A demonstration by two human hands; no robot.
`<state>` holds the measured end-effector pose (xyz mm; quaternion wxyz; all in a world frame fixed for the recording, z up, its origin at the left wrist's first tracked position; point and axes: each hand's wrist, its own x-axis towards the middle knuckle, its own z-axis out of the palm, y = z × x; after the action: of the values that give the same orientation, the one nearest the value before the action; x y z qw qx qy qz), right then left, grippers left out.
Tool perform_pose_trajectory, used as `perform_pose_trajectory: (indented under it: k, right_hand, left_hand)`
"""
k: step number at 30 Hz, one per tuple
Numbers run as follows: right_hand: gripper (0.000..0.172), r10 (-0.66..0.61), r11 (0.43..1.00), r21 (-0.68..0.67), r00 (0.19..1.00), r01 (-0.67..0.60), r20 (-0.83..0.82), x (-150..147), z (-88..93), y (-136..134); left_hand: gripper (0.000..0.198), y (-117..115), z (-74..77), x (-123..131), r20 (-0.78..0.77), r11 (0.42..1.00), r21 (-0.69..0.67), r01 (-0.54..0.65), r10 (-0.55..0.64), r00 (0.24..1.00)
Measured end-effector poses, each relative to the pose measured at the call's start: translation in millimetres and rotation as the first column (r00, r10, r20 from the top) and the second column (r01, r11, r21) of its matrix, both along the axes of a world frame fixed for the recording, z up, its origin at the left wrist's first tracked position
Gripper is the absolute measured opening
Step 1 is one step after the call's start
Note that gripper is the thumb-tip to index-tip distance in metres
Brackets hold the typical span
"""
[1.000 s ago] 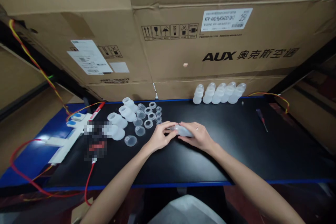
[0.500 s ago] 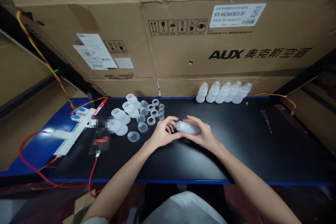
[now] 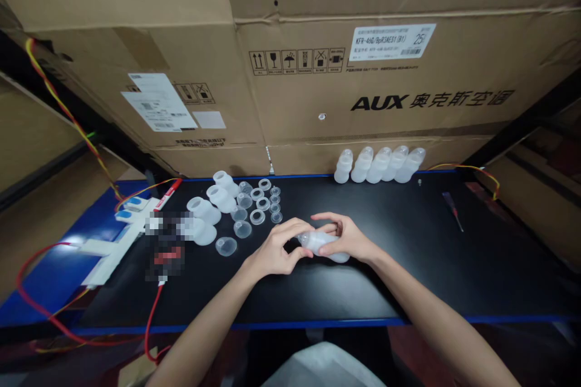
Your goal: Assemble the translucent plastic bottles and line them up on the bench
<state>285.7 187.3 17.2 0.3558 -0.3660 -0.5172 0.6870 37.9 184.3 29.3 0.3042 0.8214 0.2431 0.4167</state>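
Observation:
A translucent white bottle (image 3: 329, 246) lies on its side between my hands, its narrow clear end pointing left. My right hand (image 3: 347, 239) is wrapped round its body, thumb in front. Around the collar and narrow end, my left hand (image 3: 281, 248) grips with thumb and fingers. Left of my hands are several open white bottles (image 3: 204, 210), several clear domed caps (image 3: 242, 229), several white rings (image 3: 258, 216) and small clear nipples (image 3: 276, 216). Several capped bottles (image 3: 382, 166) stand in a row at the back.
A screwdriver (image 3: 452, 210) lies at the right. On the left are a white power strip (image 3: 120, 245), a red marker (image 3: 169, 193) and red cables (image 3: 154, 314). A large cardboard sheet (image 3: 299, 103) rises behind the black table (image 3: 408, 278).
The view has shifted, tilting slightly upward. My right thumb has come round to the front of the bottle, and my left fingers have closed more over its narrow end.

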Motion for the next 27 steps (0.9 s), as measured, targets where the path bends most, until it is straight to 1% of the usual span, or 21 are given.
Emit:
perform_pose_trajectory:
  k: [2, 4, 5, 7, 8, 9, 10, 11, 12, 13, 14, 15, 16, 18, 19, 20, 22, 24, 26, 27]
  right_hand:
    - [0.087, 0.022, 0.996, -0.081, 0.999, -0.024, -0.028, 0, 0.6, 2]
    - [0.082, 0.006, 0.995, -0.102, 0.998, -0.011, -0.056, -2, 0.2, 3]
    - [0.078, -0.021, 0.995, -0.101, 0.997, 0.014, -0.068, -4, -0.4, 4]
    - [0.068, -0.101, 0.991, -0.099, 0.992, 0.094, -0.073, -7, -2.3, 5]
    - [0.062, -0.146, 0.985, -0.100, 0.987, 0.139, -0.066, -9, -3.4, 6]
    - [0.058, -0.186, 0.979, -0.100, 0.981, 0.180, -0.057, -9, -4.4, 7]
    - [0.054, -0.220, 0.972, -0.098, 0.974, 0.215, -0.049, -10, -5.1, 8]
    - [0.053, -0.248, 0.965, -0.094, 0.968, 0.243, -0.044, -9, -5.3, 9]
    - [0.054, -0.269, 0.960, -0.090, 0.962, 0.265, -0.042, -8, -5.2, 10]
    - [0.055, -0.285, 0.956, -0.090, 0.958, 0.280, -0.042, -7, -4.6, 10]
    - [0.055, -0.298, 0.952, -0.093, 0.954, 0.293, -0.043, -5, -3.7, 11]
    - [0.055, -0.310, 0.947, -0.101, 0.950, 0.305, -0.044, -4, -2.5, 11]
    - [0.055, -0.322, 0.942, -0.113, 0.946, 0.316, -0.045, -3, -1.3, 11]
    - [0.055, -0.342, 0.933, -0.142, 0.938, 0.332, -0.053, -1, 1.1, 11]
    - [0.055, -0.348, 0.929, -0.151, 0.935, 0.337, -0.059, -1, 2.2, 10]
    - [0.056, -0.350, 0.929, -0.151, 0.934, 0.338, -0.066, -1, 3.1, 10]
    - [0.057, -0.344, 0.935, -0.123, 0.936, 0.333, -0.077, 0, 4.7, 9]
    - [0.060, -0.330, 0.943, -0.076, 0.941, 0.325, -0.073, 1, 5.7, 9]
    - [0.063, -0.314, 0.949, -0.030, 0.948, 0.313, -0.054, 3, 5.4, 9]
    - [0.065, -0.310, 0.951, -0.003, 0.950, 0.310, -0.039, 4, 4.7, 10]
  left_hand:
    - [0.036, 1, -1.4, 2, -0.001, 1.000, 0.008, 0.006, -0.006, 1.000]
    - [0.038, 4, -0.9, 0, -0.038, 0.999, 0.041, -0.015, 0.016, 0.999]
    - [0.039, 7, 0.6, -4, -0.079, 0.997, 0.075, -0.034, 0.040, 0.996]
    - [0.040, 16, 6.0, -19, -0.160, 0.978, 0.176, -0.113, 0.141, 0.977]
    - [0.040, 20, 9.5, -29, -0.189, 0.956, 0.232, -0.178, 0.224, 0.956]
    - [0.040, 24, 13.2, -41, -0.189, 0.919, 0.285, -0.274, 0.334, 0.924]
    - [0.036, 28, 16.9, -55, -0.191, 0.865, 0.322, -0.384, 0.457, 0.869]
    - [0.029, 31, 20.3, -68, -0.206, 0.801, 0.352, -0.484, 0.571, 0.795]
    - [0.025, 34, 23.2, -82, -0.247, 0.743, 0.370, -0.558, 0.658, 0.712]
    - [0.023, 36, 25.5, -94, -0.296, 0.696, 0.377, -0.611, 0.716, 0.633]
    - [0.023, 37, 27.2, -104, -0.350, 0.670, 0.376, -0.640, 0.742, 0.572]
    - [0.023, 37, 28.4, -112, -0.402, 0.666, 0.363, -0.652, 0.743, 0.534]
    - [0.023, 38, 29.2, -118, -0.446, 0.675, 0.343, -0.653, 0.729, 0.519]
    - [0.022, 37, 30.1, -124, -0.515, 0.703, 0.293, -0.648, 0.687, 0.513]
    - [0.022, 36, 30.3, -124, -0.544, 0.703, 0.270, -0.657, 0.675, 0.498]
    - [0.023, 35, 30.4, -123, -0.574, 0.693, 0.249, -0.677, 0.668, 0.473]
    - [0.028, 32, 30.2, -118, -0.649, 0.655, 0.206, -0.727, 0.648, 0.400]
    - [0.034, 30, 29.1, -113, -0.731, 0.635, 0.152, -0.757, 0.588, 0.347]
    - [0.031, 28, 27.9, -111, -0.778, 0.651, 0.110, -0.751, 0.527, 0.342]
    - [0.028, 28, 27.4, -110, -0.774, 0.672, 0.100, -0.734, 0.516, 0.368]
